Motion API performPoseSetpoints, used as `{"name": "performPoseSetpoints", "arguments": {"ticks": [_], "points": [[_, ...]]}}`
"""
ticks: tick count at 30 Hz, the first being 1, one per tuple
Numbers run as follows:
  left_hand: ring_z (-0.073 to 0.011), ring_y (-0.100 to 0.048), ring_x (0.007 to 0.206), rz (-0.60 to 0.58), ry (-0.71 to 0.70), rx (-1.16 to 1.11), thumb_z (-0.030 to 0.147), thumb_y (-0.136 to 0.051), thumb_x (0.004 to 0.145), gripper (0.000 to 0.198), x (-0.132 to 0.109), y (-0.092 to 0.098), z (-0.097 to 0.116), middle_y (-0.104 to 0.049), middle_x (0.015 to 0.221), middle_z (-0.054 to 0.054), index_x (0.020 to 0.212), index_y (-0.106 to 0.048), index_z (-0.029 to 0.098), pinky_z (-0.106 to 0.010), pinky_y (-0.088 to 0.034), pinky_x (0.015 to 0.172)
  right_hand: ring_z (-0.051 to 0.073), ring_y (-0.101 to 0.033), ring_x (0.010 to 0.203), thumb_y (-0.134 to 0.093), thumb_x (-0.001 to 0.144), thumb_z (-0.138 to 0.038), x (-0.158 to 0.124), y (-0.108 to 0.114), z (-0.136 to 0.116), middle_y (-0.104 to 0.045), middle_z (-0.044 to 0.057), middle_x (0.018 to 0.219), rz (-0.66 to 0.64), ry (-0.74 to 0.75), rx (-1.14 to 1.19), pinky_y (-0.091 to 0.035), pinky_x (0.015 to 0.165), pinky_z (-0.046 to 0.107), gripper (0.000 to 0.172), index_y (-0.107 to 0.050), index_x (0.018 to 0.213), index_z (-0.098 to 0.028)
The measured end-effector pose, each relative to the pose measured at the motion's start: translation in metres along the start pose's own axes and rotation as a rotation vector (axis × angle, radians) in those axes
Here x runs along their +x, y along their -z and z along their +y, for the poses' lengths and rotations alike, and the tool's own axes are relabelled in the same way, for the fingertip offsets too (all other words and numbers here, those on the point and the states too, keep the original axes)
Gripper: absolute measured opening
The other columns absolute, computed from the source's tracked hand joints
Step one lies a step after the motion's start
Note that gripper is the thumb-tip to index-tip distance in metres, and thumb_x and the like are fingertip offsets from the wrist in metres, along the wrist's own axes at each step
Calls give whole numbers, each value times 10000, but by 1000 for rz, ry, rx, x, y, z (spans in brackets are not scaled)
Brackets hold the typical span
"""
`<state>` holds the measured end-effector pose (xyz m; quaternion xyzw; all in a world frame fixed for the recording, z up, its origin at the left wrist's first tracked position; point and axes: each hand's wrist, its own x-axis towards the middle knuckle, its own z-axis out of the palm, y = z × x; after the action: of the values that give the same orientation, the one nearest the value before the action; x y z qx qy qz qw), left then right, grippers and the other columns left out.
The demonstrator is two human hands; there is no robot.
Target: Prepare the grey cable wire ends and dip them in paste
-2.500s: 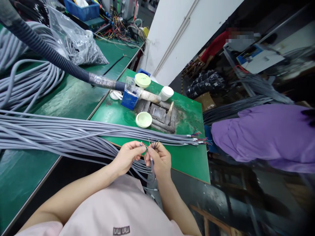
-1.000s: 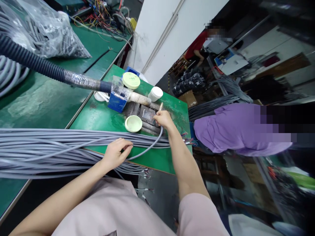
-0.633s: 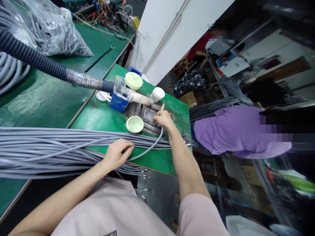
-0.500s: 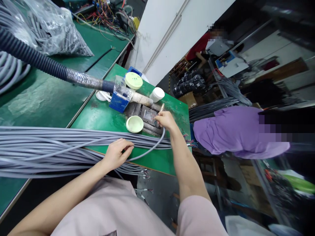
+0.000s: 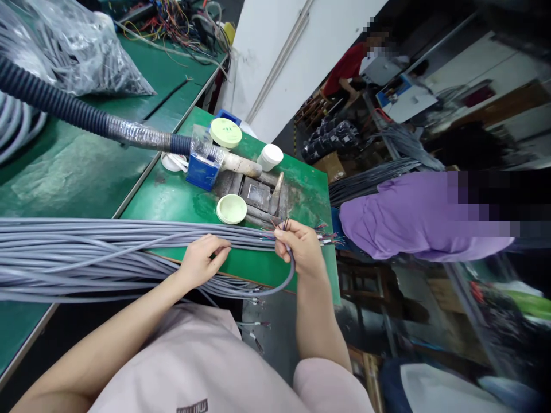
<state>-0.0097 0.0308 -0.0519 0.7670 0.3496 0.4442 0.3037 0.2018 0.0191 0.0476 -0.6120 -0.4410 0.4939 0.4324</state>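
Note:
My right hand [image 5: 301, 248] pinches a grey cable [image 5: 289, 280] near its end, where thin coloured wires fan out above the fingers. From there the cable bends down and runs left toward my other hand. My left hand [image 5: 205, 259] lies over the large bundle of grey cables [image 5: 107, 244], its thumb and curled fingers apart with nothing visible between them. Beyond my right hand sits a grimy metal solder pot [image 5: 257, 195] with a shiny square surface. A small pale green bowl [image 5: 231, 209] stands at its near left.
A dark corrugated hose [image 5: 64, 106] ends in a pipe over the pot, beside a blue box [image 5: 202, 171]. A white jar [image 5: 271, 156] and a round green-lidded tub [image 5: 226, 133] stand behind. A person in purple [image 5: 413, 215] sits at right; another in red [image 5: 344, 71] is farther back.
My right hand has moved back toward me from the solder pot, carrying the cable end. The cable's loop now hangs lower, past the table edge. My left hand is nearly still.

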Motion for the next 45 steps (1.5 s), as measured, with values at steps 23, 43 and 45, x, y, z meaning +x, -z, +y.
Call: {"name": "performPoseSetpoints", "arguments": {"ticks": [23, 43, 45], "points": [[-139, -539, 624, -9, -2, 36, 231, -521, 877, 131, -2, -1, 3, -620, 671, -16, 870, -642, 181, -272, -429, 624, 46, -388, 273, -630, 719, -371, -38, -17, 0, -524, -56, 387, -2, -4, -4, -248, 286, 145, 231, -554, 619, -176], [-134, -534, 615, -3, -10, 41, 228, -522, 878, 126, -1, -2, 4, -612, 663, -12, 866, -637, 177, -267, -428, 624, 44, -381, 267, -603, 745, -370, -38, -22, 4, -513, -64, 381, -31, -4, -23, -247, 291, 142, 225, -568, 640, -173], [-135, -533, 615, -1, -12, 46, 230, -521, 878, 129, -1, -1, 4, -614, 662, -14, 872, -639, 176, -268, -428, 620, 44, -380, 270, -604, 747, -372, -38, -23, 4, -514, -62, 383, -29, -8, -24, -250, 293, 143, 228, -567, 638, -175]]}}
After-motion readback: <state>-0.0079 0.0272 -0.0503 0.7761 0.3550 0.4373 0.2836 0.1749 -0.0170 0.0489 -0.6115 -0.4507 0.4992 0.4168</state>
